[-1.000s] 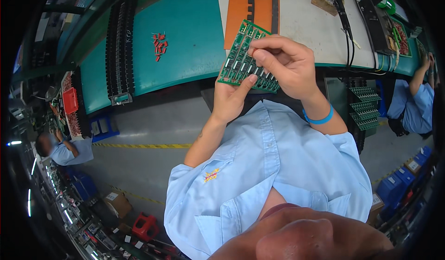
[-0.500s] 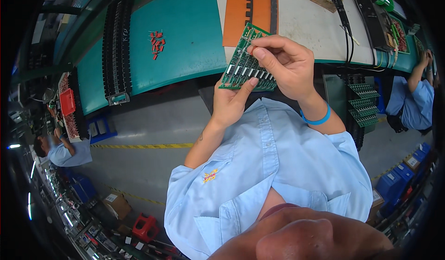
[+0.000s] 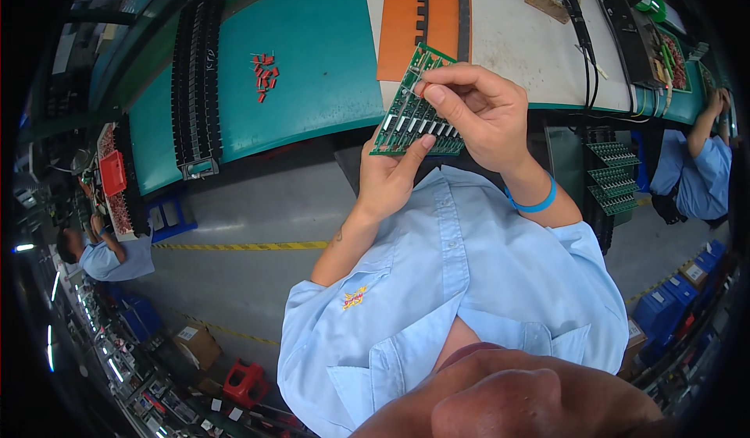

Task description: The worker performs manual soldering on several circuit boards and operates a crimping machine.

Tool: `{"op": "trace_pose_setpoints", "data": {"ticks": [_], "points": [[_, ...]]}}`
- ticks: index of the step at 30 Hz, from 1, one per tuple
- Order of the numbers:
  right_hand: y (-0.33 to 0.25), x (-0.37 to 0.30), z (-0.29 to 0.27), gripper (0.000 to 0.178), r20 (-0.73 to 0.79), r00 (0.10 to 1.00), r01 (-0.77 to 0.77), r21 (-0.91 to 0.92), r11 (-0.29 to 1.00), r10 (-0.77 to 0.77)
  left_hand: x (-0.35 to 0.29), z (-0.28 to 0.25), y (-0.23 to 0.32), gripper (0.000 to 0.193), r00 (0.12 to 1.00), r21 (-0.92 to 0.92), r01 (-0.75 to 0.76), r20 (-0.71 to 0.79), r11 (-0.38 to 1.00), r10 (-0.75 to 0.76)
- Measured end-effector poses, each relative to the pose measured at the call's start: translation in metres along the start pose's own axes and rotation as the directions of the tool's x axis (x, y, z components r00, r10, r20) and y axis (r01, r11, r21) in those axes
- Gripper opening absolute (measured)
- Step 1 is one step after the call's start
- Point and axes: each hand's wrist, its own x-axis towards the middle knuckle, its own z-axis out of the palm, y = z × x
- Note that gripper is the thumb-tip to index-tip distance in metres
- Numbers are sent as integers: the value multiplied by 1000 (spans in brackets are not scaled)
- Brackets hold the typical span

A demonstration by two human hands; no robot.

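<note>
My left hand (image 3: 384,184) grips a green circuit board (image 3: 397,141) by its lower edge, thumb on the front face. The board is tilted up in front of my chest, near the bench edge, with a row of white-and-black parts across it. Over its upper part, my right hand (image 3: 491,122) has thumb and forefinger pinched together close to the board. Whatever is between those fingertips is too small to make out. A blue band (image 3: 535,196) circles my right wrist. On the teal mat to the left lies a loose group of small red components (image 3: 266,75).
Behind the board, an orange sheet (image 3: 400,28) with black strips lies on the white bench top (image 3: 516,55). A long black slotted rack (image 3: 195,87) stands left. Cables and a black box (image 3: 633,40) sit right. More circuit boards (image 3: 613,176) are racked below. Co-workers sit both sides.
The circuit board has dropped slightly toward me with my left hand. My right hand's pinch has shifted a little lower too.
</note>
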Motion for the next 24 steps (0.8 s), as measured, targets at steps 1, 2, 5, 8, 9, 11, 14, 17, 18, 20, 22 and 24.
{"op": "trace_pose_setpoints", "data": {"ticks": [1, 2, 5, 8, 9, 11, 14, 17, 18, 20, 22, 24], "points": [[1, 0, 0, 17, 2, 1000, 0, -1, 1000, 0, 0, -1, 0, 19, 1000, 19, -5, 3, 1000, 5], [1, 0, 0, 17, 4, 1000, 1, -1, 1000, -1, 1, -1, 1, 18, 1000, 37, -9, 5, 999, 9], [1, 0, 1, 17, 4, 1000, -4, 0, 1000, 4, 1, -2, 1, 18, 1000, 61, -16, 5, 998, 15], [0, 0, 3, 17, -6, 1000, -19, 7, 1000, 19, 1, -2, 0, 18, 1000, 78, -19, -4, 997, 20], [0, 0, 4, 17, -2, 1000, -18, 6, 1000, 18, 1, -2, 1, 18, 1000, 76, -22, -6, 997, 22], [1, -1, 7, 16, -11, 1000, -7, 3, 1000, 7, 0, 2, 3, 18, 999, 44, -22, -31, 999, 23], [1, 0, 11, 16, -11, 1000, 4, -3, 1000, -4, 1, 2, 3, 19, 998, 7, -27, -61, 1000, 28], [0, 1, 14, 15, -4, 1000, -31, 1, 1000, 31, 0, -6, -1, 19, 998, 62, -52, -27, 997, 54], [-1, 2, 15, 14, -1, 999, -43, 2, 999, 43, 0, -8, -2, 19, 998, 80, -61, -15, 995, 62], [-2, 3, 17, 14, 18, 998, -52, -6, 999, 52, -1, -11, -1, 19, 998, 82, -62, -25, 995, 64], [-3, 5, 20, 14, 34, 997, -69, -16, 997, 70, -2, -14, 1, 19, 998, 97, -54, -26, 994, 57], [-5, 7, 23, 13, 51, 996, -78, -26, 997, 79, -2, -16, 2, 19, 998, 98, -55, -35, 994, 59]]}}
